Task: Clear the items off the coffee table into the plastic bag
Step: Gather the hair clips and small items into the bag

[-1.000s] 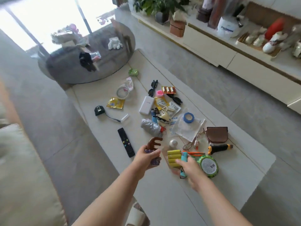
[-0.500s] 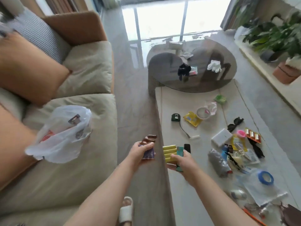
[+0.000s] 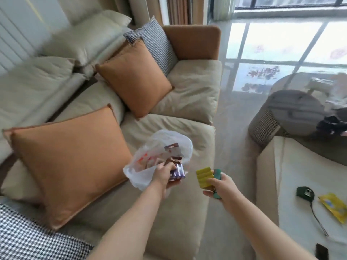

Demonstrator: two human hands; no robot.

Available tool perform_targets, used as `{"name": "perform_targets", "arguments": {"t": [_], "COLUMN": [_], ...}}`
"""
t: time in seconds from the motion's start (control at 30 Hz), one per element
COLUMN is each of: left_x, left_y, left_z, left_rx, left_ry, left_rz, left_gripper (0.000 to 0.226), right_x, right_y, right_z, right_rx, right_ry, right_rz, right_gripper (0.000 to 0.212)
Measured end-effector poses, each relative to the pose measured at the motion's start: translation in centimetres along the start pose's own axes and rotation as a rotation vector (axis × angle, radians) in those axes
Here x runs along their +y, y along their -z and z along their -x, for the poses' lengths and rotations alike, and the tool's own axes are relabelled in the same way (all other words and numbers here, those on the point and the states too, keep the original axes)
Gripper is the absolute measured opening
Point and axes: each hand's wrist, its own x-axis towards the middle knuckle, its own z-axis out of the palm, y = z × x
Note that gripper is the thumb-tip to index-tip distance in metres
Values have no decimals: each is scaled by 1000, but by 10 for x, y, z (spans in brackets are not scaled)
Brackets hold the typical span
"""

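Observation:
A clear plastic bag (image 3: 169, 145) with several items inside lies on the beige sofa seat. My left hand (image 3: 163, 174) grips a brown hair claw and a purple packet (image 3: 177, 171) right at the bag's mouth. My right hand (image 3: 221, 186) holds a yellow ribbed pack (image 3: 203, 177) and a teal item (image 3: 217, 175) in the air over the sofa's front edge, to the right of the bag. The coffee table (image 3: 270, 184) shows at the right with a green tape measure (image 3: 305, 193), a yellow packet (image 3: 333, 207) and a black remote (image 3: 322, 251).
Orange cushions (image 3: 71, 162) and checked pillows (image 3: 155, 42) crowd the sofa left of and behind the bag. A strip of grey floor (image 3: 231, 151) runs between sofa and table. A round dark side table (image 3: 293, 117) stands at the right.
The view has swung left from the table to the sofa. Both hands have carried their items toward the bag; my left hand has reached its mouth.

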Motion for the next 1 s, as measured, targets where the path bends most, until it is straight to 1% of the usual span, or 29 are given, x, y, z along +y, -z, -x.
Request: {"name": "perform_targets", "arguments": {"t": [0.07,0.13,0.2,0.33,0.43,0.5,0.63,0.67,0.77,0.87,0.93,1.0], "left_x": [20,33,39,37,28,23,16,15,13,15,16,18], "left_y": [27,51,70,95,103,105,103,104,102,94,86,77], "left_z": [-24,-51,-77,-130,-161,-175,-196,-201,-205,-201,-196,-189], "left_rx": [81,137,157,163,175,177,189,197,215,178,155,128], "left_ry": [-67,-89,-76,-88,-87,-89,-65,-56,2,30,10,-50], "left_rz": [-85,-156,-191,-327,-431,-474,-514,-512,-505,-532,-571,-635], "left_gripper": [13,8,16,46,51,52,56,56,55,54,51,47], "right_x": [-13,-22,-25,-27,-23,-20,-22,-22,-16,-11,-11,-10], "right_y": [-36,-67,-92,-129,-146,-154,-165,-166,-166,-156,-148,-138], "right_z": [-20,-42,-66,-113,-144,-161,-182,-184,-186,-180,-174,-167], "right_rx": [2,35,72,107,108,118,113,111,108,132,130,139], "right_ry": [5,5,10,-19,-93,-126,-148,-150,-155,-126,-102,-81], "right_rz": [26,61,119,229,204,167,78,58,127,200,239,305], "right_gripper": [21,16,12,11,24,33,34,39,44,49,51,50]}}
